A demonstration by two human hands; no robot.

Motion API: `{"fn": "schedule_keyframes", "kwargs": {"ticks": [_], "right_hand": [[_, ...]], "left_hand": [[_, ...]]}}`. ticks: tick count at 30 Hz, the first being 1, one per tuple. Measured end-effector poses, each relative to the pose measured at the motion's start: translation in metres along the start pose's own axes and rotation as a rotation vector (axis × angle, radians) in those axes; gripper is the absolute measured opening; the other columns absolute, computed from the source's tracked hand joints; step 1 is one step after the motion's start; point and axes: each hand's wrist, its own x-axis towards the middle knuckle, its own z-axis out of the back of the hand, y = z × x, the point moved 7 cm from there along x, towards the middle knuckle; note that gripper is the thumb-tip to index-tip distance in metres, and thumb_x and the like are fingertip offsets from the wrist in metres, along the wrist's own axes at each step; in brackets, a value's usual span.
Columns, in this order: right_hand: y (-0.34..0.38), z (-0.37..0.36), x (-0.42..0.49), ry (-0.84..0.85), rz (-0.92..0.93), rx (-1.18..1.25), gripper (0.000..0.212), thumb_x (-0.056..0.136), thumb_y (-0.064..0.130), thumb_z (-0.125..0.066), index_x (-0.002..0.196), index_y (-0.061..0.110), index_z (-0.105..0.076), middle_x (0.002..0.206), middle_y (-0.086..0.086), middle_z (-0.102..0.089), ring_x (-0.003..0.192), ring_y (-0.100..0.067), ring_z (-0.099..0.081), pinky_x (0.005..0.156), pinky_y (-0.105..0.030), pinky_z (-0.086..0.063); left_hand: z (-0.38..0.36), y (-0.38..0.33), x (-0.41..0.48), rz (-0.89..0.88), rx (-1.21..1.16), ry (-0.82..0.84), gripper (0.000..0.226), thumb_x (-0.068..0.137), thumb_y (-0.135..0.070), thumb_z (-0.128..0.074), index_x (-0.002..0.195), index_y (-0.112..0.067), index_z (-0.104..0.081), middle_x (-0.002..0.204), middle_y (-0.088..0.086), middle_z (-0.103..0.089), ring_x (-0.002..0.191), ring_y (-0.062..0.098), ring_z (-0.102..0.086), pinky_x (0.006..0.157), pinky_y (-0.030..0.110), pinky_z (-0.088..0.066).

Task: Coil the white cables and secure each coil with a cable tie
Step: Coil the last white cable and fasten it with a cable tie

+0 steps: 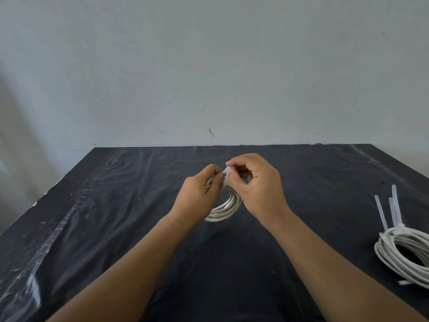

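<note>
Worked at a table point(116, 240) draped in wrinkled black sheeting and set against a plain pale wall point(209, 66). Had a strip of clear tape point(58, 228) running down the left of the sheeting, from the far edge toward the near left corner. Had wide bare black surface to the left of the arms and between the forearms, with the table's far edge a little beyond the hands and its left edge slanting off toward the wall.

Had a finished bundle point(404, 254) of white cable lying flat near the right side, well apart from the hands and partly cut off by the frame: several round loops stacked loosely, bound at the far side, with translucent tie tails point(381, 212) poking up and away.

Held a white cable coil point(224, 211) upright above the middle of the table, smaller than the bundle, its smooth round loops packed side by side and its lower arc hanging between the wrists. Gripped the top of that coil with the left hand point(197, 194), fingers curled around the loops. Pinched a cable tie point(227, 176) at the coil's top with the right hand point(260, 187), thumb and forefinger pressed together on the pale strap and the other fingers curled in. Could not tell whether the strap was threaded through its head.
</note>
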Motion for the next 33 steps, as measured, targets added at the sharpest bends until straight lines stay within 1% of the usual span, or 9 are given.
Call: {"fn": "schedule_keyframes", "kwargs": {"ticks": [4,11,15,18,19,23,26,30,33], "right_hand": [[-0.004,0.002,-0.002,0.003,0.007,-0.018,0.011,0.086,0.009,-0.067,0.095,0.013,-0.070,0.094,0.005,-0.065,0.081,-0.004,-0.063,0.074,-0.011,-0.051],[-0.010,-0.002,-0.006,0.108,-0.045,-0.028,0.011,0.087,0.011,-0.066,0.097,0.014,-0.070,0.086,0.010,-0.066,0.079,-0.001,-0.064,0.072,-0.008,-0.050],[-0.014,-0.004,-0.008,0.173,-0.095,-0.010,0.010,0.087,0.013,-0.067,0.096,0.016,-0.070,0.082,0.013,-0.066,0.082,0.001,-0.063,0.069,-0.006,-0.049],[-0.018,-0.004,-0.009,0.194,-0.149,0.038,0.010,0.087,0.014,-0.068,0.095,0.019,-0.069,0.082,0.014,-0.066,0.080,0.003,-0.063,0.067,-0.007,-0.049],[-0.019,-0.003,-0.009,0.191,-0.151,0.045,0.010,0.087,0.013,-0.068,0.095,0.019,-0.069,0.083,0.014,-0.066,0.080,0.002,-0.063,0.066,-0.007,-0.049],[-0.019,-0.004,-0.009,0.186,-0.131,0.039,0.008,0.086,0.013,-0.067,0.092,0.017,-0.070,0.090,0.009,-0.064,0.080,-0.001,-0.062,0.068,-0.009,-0.049],[-0.020,-0.005,-0.008,0.196,-0.139,0.025,0.010,0.087,0.016,-0.066,0.096,0.019,-0.071,0.090,0.010,-0.067,0.083,-0.003,-0.064,0.073,-0.012,-0.051],[-0.013,-0.004,-0.007,0.148,-0.067,-0.007,0.007,0.087,0.014,-0.067,0.091,0.018,-0.066,0.082,0.013,-0.064,0.078,-0.003,-0.063,0.067,-0.010,-0.049],[-0.012,-0.007,-0.006,0.130,-0.017,-0.031,0.004,0.085,0.012,-0.067,0.088,0.015,-0.067,0.080,0.008,-0.065,0.076,-0.007,-0.062,0.066,-0.016,-0.052]], "left_hand": [[-0.003,-0.001,0.000,-0.023,0.064,0.032,0.018,0.097,-0.037,-0.044,0.091,-0.026,-0.056,0.063,0.001,-0.060,0.045,0.008,-0.042,0.048,0.031,-0.039],[-0.008,0.007,-0.002,0.004,0.061,0.048,0.015,0.097,-0.034,-0.045,0.092,-0.027,-0.058,0.065,0.003,-0.061,0.048,0.010,-0.045,0.049,0.035,-0.041],[-0.008,0.007,-0.001,0.002,0.057,0.033,0.016,0.097,-0.036,-0.046,0.091,-0.028,-0.058,0.062,0.001,-0.059,0.048,0.011,-0.046,0.050,0.036,-0.042],[-0.009,0.007,-0.002,-0.011,0.073,0.049,0.016,0.097,-0.038,-0.045,0.093,-0.029,-0.058,0.065,0.000,-0.061,0.052,0.018,-0.052,0.052,0.039,-0.046],[-0.009,0.006,-0.003,-0.022,0.077,0.055,0.016,0.097,-0.038,-0.045,0.094,-0.029,-0.058,0.066,0.000,-0.062,0.052,0.017,-0.052,0.052,0.039,-0.046],[-0.009,-0.003,-0.005,-0.096,0.069,0.069,0.015,0.098,-0.033,-0.045,0.094,-0.027,-0.058,0.067,-0.006,-0.063,0.049,0.009,-0.049,0.050,0.030,-0.043],[-0.010,-0.006,-0.005,-0.084,0.009,0.078,0.014,0.099,-0.029,-0.044,0.094,-0.025,-0.057,0.066,-0.012,-0.062,0.049,0.006,-0.049,0.048,0.022,-0.040],[-0.011,-0.007,-0.004,-0.023,-0.084,0.100,0.018,0.100,-0.028,-0.041,0.088,-0.022,-0.054,0.062,-0.018,-0.060,0.054,0.009,-0.047,0.052,0.028,-0.041],[-0.011,-0.004,-0.003,0.044,-0.204,0.099,0.024,0.101,-0.028,-0.039,0.082,-0.021,-0.051,0.062,-0.009,-0.056,0.058,0.014,-0.047,0.057,0.036,-0.043]]}}
